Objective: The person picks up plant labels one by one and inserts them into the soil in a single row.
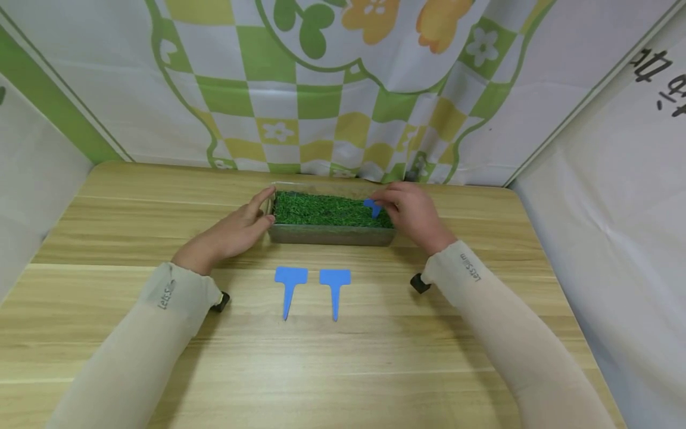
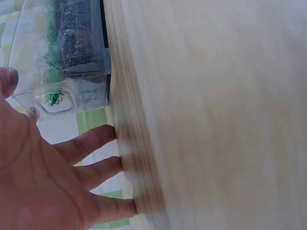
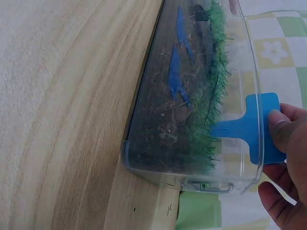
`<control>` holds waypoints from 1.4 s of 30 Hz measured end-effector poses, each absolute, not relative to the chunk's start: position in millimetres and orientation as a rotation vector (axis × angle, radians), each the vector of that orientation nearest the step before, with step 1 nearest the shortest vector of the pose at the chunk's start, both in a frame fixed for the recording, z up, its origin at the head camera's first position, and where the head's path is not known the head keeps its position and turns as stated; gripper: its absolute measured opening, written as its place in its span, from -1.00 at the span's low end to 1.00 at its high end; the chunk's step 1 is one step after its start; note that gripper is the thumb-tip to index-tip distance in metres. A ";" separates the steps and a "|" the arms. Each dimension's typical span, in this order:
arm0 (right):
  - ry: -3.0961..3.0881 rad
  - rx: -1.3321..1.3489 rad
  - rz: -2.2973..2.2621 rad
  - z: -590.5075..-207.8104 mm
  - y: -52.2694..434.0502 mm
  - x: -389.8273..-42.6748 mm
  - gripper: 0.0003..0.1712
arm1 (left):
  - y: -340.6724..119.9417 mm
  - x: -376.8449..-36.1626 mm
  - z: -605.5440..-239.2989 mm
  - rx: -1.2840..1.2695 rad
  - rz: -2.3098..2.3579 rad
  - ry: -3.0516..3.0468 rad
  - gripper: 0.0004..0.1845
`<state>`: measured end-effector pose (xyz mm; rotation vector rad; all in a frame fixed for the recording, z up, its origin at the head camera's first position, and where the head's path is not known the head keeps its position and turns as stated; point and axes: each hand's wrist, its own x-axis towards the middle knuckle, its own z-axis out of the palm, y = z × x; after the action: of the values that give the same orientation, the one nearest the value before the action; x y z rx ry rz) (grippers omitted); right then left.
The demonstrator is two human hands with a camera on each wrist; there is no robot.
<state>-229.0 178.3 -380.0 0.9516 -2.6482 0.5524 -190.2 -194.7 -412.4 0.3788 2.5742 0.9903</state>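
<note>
A clear plastic box (image 1: 332, 236) holds dark soil and green artificial grass (image 1: 321, 208). Over its right end, my right hand (image 1: 412, 211) pinches the broad head of a blue T-shaped plant label (image 3: 264, 128) between thumb and fingers. The label's stem points down into the grass, its lower tip hidden. At the box's left end, my left hand (image 1: 236, 229) touches the rim with thumb and forefinger. Its other fingers (image 2: 103, 172) are stretched out, tips at the tabletop. Two more blue plant labels (image 1: 291, 276) (image 1: 334, 277) lie side by side in front of the box.
The wooden table (image 1: 343, 369) runs back to a patterned curtain (image 1: 321, 101) close behind the box. White sheeting (image 1: 616, 196) hangs along the right side. A black wrist device (image 1: 420, 283) sits below the right cuff.
</note>
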 end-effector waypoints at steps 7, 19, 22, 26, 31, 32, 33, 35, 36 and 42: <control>-2.657 0.952 0.533 -381.8 177.0 -229.5 -0.77 | -194.1 -190.2 -412.1 0.377 0.980 2.571 -0.31; -2.686 0.920 0.483 -373.7 179.5 -223.8 -0.74 | -192.4 -187.5 -408.2 0.393 0.970 2.560 -0.29; -2.671 0.916 0.495 -370.2 180.6 -222.5 -0.70 | -193.1 -187.6 -409.2 0.389 0.968 2.566 -0.30; -2.645 0.937 0.485 -365.8 181.9 -219.3 -0.68 | -194.2 -188.8 -411.8 0.379 0.981 2.576 -0.31; -2.618 0.943 0.468 -363.0 183.7 -213.2 -0.68 | -193.9 -189.4 -413.0 0.393 0.987 2.576 -0.31; -2.605 0.952 0.464 -362.9 183.7 -211.8 -0.69 | -193.7 -189.4 -412.5 0.394 0.986 2.576 -0.31; -2.589 0.964 0.459 -363.0 183.6 -210.3 -0.70 | -193.8 -189.5 -412.3 0.396 0.985 2.578 -0.30; -2.556 0.993 0.449 -364.1 183.0 -207.0 -0.70 | -193.8 -189.5 -411.5 0.395 0.983 2.578 -0.30; -2.543 1.007 0.447 -364.8 182.6 -204.9 -0.71 | -193.9 -189.6 -411.2 0.389 0.987 2.579 -0.30; -2.524 1.082 0.417 -368.3 175.8 -189.2 -0.70 | -194.0 -189.1 -411.0 0.380 0.991 2.572 -0.31</control>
<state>-189.2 175.8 -368.3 1.0821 -2.5242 0.4170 -189.1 -194.0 -411.0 0.3795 2.5715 0.9908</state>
